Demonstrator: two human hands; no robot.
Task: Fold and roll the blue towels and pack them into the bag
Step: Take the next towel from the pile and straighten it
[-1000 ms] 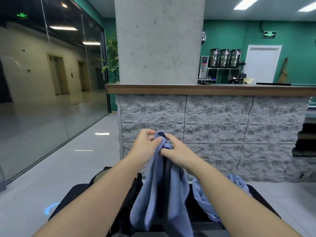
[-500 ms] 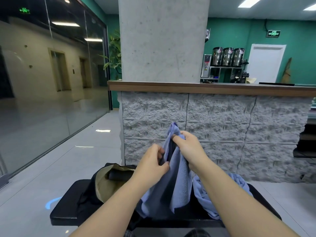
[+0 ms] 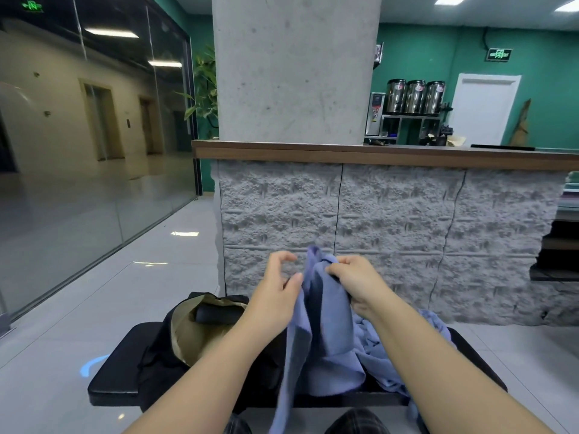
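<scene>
**Still at step one: towel up in the air, not yet folded**

Right hand [image 3: 354, 281] pinches the top edge of the blue towel [image 3: 326, 324], fingers curled round the bunched cloth. Left hand [image 3: 275, 286] sits just left of it: thumb touches the towel's left edge, the other fingers arc loosely above and grasp nothing.

Towel hangs from the right-hand grip down in front of the black bench [image 3: 116, 383], lower end draping past the near edge. Second blue towel [image 3: 376, 349] lies crumpled on the bench to the right, partly behind the held one. Bag [image 3: 188, 333] stands open on the left of the bench, tan lining showing, a dark item inside.

Handling, my read: light, limp, zero stiffness, so it collapses wherever it isn't supported. Not slippery or fragile. Best hold is two top corners, one per hand, pulled apart to tension the edge, then lay flat on the bench to fold. One-point grip like now just bunches it. A roll needs steady pressure or it springs loose before reaching the bag.
</scene>
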